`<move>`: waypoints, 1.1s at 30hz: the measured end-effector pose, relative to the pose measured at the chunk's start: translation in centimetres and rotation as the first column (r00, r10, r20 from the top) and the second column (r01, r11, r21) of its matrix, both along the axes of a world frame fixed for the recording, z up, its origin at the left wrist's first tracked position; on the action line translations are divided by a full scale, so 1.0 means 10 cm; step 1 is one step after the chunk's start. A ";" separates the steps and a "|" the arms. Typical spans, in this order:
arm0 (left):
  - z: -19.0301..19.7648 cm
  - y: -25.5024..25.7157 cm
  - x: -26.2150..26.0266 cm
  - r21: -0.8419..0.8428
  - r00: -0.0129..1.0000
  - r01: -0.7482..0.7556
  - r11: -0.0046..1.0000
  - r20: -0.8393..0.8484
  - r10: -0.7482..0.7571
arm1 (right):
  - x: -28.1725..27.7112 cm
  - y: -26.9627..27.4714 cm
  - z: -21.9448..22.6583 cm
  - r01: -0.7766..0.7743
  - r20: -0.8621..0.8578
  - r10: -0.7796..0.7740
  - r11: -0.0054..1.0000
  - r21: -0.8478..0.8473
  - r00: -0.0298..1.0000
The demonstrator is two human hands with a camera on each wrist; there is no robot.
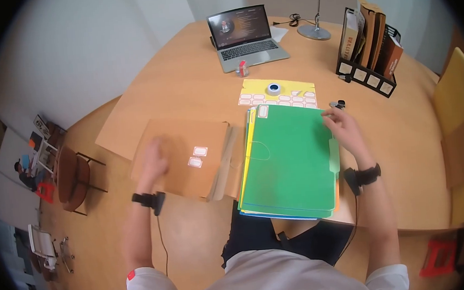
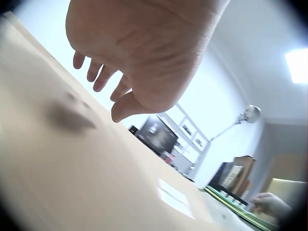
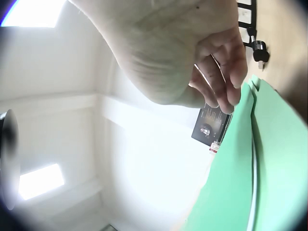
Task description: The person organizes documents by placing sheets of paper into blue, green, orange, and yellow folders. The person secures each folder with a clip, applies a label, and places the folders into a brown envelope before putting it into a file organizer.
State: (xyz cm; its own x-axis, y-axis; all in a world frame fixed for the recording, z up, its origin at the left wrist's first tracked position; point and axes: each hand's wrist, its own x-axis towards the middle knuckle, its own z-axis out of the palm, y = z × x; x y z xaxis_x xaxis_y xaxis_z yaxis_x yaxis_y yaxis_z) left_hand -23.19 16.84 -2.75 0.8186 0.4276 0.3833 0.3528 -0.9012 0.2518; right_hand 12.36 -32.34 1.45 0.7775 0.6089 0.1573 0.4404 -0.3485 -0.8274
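A brown folder (image 1: pixel 188 143) bearing two white labels (image 1: pixel 200 151) lies at the left of the table. Over its left part is my left hand (image 1: pixel 155 157), fingers relaxed; the left wrist view shows this hand (image 2: pixel 139 53) raised above the brown surface, holding nothing. To the right lies a stack of coloured folders with a green one (image 1: pixel 290 157) on top, a label (image 1: pixel 263 111) at its upper left corner. My right hand (image 1: pixel 345 130) is at the stack's upper right edge, fingers bent loosely; in the right wrist view the hand (image 3: pixel 192 57) is beside the green folder (image 3: pixel 231 173), contact unclear.
Behind the stack are a yellow label sheet (image 1: pixel 246 87) and a roll of tape (image 1: pixel 274 89). Farther back stand a laptop (image 1: pixel 247 48), a small bottle (image 1: pixel 242 69) and a lamp (image 1: pixel 314 32). A black file rack (image 1: pixel 365 76) holds books at the right, near black clips (image 1: pixel 338 104).
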 end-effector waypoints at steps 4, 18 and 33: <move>0.35 -1.42 0.33 -0.028 0.991 0.116 0.993 -0.059 -0.117 | 0.07 0.29 -0.02 -0.093 0.491 0.177 0.977 -0.191 0.853; 0.26 -1.71 0.34 0.163 0.987 0.087 0.983 -0.146 -0.064 | 0.14 0.12 0.04 0.096 0.314 0.011 0.941 -0.324 0.949; 0.42 -1.72 0.41 0.300 0.998 0.033 0.953 -0.052 -0.018 | 0.25 -0.58 0.09 0.223 0.059 -0.216 0.960 -0.169 0.975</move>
